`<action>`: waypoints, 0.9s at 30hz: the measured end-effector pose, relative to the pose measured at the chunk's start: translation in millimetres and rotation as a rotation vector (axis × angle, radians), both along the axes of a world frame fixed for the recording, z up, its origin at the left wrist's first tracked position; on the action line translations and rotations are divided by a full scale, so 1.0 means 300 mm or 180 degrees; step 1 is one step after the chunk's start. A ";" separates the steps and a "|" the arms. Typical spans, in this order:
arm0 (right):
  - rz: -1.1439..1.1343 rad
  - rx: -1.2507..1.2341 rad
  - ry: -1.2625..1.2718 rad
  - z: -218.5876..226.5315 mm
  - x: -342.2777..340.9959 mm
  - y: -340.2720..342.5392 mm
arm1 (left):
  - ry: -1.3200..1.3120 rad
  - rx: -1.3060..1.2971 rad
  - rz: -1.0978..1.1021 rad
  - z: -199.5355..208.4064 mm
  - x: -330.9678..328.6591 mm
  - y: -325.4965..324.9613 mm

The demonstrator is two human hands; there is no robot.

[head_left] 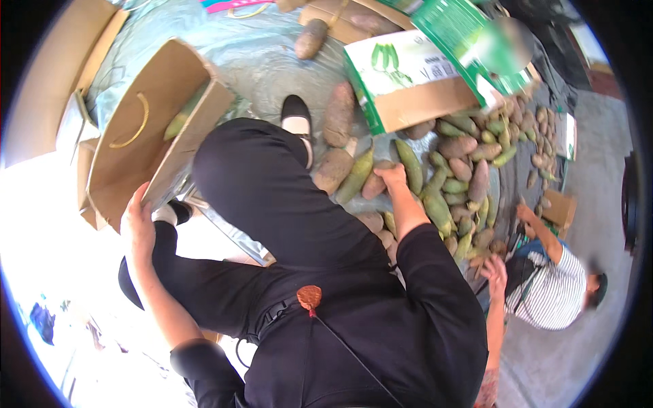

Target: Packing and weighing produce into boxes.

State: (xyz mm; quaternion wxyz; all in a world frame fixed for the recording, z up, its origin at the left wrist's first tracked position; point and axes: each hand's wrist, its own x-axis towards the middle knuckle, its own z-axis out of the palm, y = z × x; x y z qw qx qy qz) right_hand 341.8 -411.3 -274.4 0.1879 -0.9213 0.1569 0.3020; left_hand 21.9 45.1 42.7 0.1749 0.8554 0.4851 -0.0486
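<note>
At the left, my left hand (138, 224) grips the near edge of a brown cardboard box (122, 163) that stands open and has a yellow cord handle. Inside the box a green, long vegetable (177, 126) shows in part. My right hand (392, 177) is closed on the upper end of a brownish tuber (373, 185) lying on the ground sheet. Beside that tuber lie a long green radish-like vegetable (356, 178) on its left and another green one (409, 166) on its right. A larger brown tuber (333, 170) rests further left.
A heap of green and brown root vegetables (454, 170) spreads to the right. Green-and-white cartons (415, 75) lie beyond it. On the right a person in a striped shirt (551, 292) reaches toward the heap, and another person's hand (496, 277) is nearer. Plastic sheeting (258, 54) covers the ground.
</note>
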 end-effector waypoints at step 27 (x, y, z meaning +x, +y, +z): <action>0.2608 0.3811 -0.1777 1.348 0.064 0.867 | -0.0353 -0.0055 -0.0419 0.007 -0.068 0.002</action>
